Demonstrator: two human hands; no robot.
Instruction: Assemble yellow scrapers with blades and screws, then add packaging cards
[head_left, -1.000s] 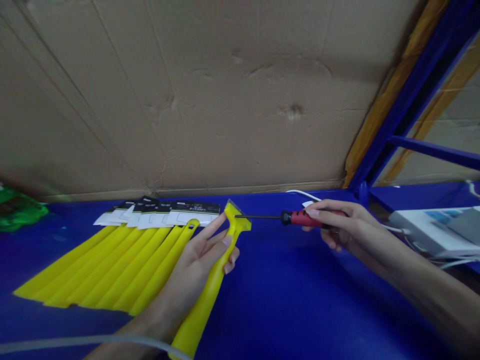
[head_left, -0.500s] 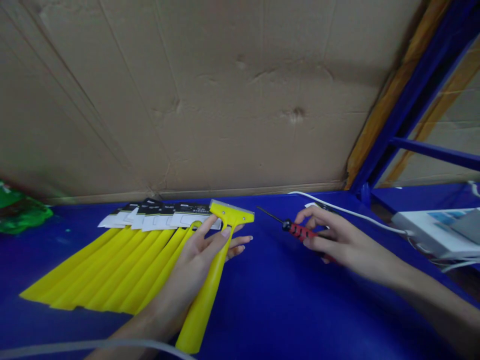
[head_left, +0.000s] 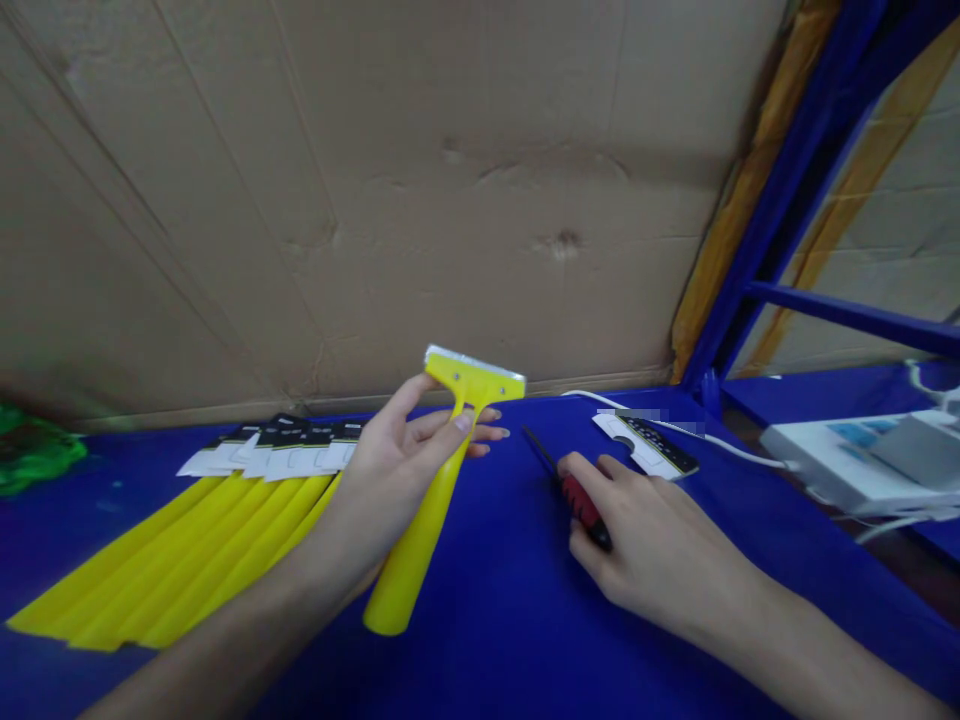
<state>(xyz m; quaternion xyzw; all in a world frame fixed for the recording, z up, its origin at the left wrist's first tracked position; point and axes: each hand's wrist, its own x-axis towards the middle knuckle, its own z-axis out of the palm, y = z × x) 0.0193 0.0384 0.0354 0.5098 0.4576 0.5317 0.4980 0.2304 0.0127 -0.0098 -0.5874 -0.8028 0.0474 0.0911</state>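
My left hand (head_left: 405, 450) is closed around the neck of a yellow scraper (head_left: 420, 540), whose wide head points up and away, with a metal blade strip along its far edge and two screws showing. My right hand (head_left: 637, 530) is closed about the red and black handle of a screwdriver (head_left: 581, 500), low over the blue table (head_left: 517, 610). The thin dark shaft points away and to the left, apart from the scraper. Just beyond my right hand lies a black and white card (head_left: 649, 450) with a rounded notch in one side.
Several yellow scrapers (head_left: 187, 560) with black and white cards (head_left: 289, 445) lie in a row at the left. Green plastic (head_left: 37, 450) sits at the far left. A white power strip (head_left: 847, 470) with a cable is at the right. Cardboard (head_left: 375, 200) stands behind, beside a blue frame (head_left: 772, 200).
My left hand has raised the scraper head slightly. My right hand has turned palm down and lowered with the screwdriver, moving left and uncovering the card. The view has shifted a little right.
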